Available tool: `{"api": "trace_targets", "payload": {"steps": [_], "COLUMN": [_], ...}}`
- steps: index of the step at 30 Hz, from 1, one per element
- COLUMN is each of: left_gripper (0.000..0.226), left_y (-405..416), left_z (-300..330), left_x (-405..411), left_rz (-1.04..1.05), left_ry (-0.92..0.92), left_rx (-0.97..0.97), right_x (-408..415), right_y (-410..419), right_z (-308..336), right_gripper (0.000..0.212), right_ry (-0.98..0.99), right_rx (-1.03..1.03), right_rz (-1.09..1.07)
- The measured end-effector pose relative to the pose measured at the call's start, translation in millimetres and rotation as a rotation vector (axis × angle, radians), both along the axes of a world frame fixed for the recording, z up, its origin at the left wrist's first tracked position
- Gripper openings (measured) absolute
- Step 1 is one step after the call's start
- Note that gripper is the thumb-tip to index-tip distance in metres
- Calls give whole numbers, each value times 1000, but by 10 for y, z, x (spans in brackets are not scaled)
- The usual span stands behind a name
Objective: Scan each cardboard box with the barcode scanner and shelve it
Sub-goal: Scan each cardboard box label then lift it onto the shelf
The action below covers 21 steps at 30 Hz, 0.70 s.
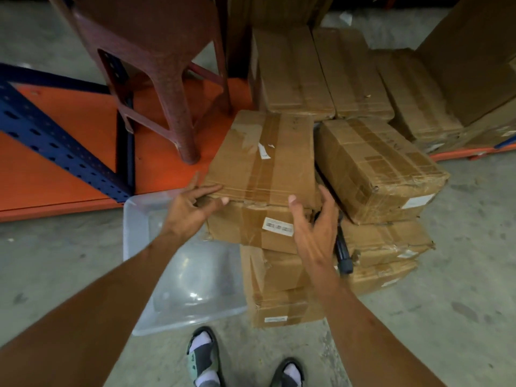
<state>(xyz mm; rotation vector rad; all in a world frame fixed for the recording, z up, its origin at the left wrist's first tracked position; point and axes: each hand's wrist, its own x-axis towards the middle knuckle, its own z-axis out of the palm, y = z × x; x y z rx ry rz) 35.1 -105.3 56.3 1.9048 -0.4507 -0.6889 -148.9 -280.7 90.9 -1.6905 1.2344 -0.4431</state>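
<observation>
Grey concrete floor fills most of the view, and low on it runs an orange shelf with blue posts; a brown plastic stool stands on that shelf. Further right on the shelf several boxes already lie in a row, so I judge that a part of the work is done. Near the person's feet there are two stacks of boxes on the floor, a left stack and a right stack, and these are still waiting. The top box of the left stack lies a little turned against the boxes under it. The left hand touches its near left corner with fingers mostly straight and spread, not closed around it. The right hand is at the near right corner, also spread wide, thumb up; if it touches the cardboard I cannot tell. Both hands hold nothing. A dark scanner seems to lie in the gap between the two stacks, just behind the right hand, partly hidden. A white barcode label shows on the front of the second box. Beside the left stack a clear plastic tub sits on the floor. Whether the top box is scanned, the picture does not show; lifting it to the shelf looks like the step now, and many boxes remain.
</observation>
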Motion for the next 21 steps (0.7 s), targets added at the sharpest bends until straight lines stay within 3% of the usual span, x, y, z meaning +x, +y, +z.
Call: {"api": "trace_targets", "payload": {"steps": [3, 6, 11, 21], "left_gripper": [31, 44, 57, 57], "left_y": [-85, -154, -159, -360], "left_z": [-54, -167, -301, -400], "left_x": [13, 83, 258, 160], "left_rz": [81, 87, 78, 180], "left_ry": [30, 77, 175, 70], "left_rx": [-5, -53, -136, -261], "right_x": [267, 323, 288, 387], "right_y": [79, 52, -102, -188], "right_z": [-40, -100, -138, -212], "right_gripper": [67, 59, 54, 44], "right_ry": [-62, -139, -200, -237], "right_rx": [66, 90, 164, 163], "right_rz": [-68, -156, -78, -140]}}
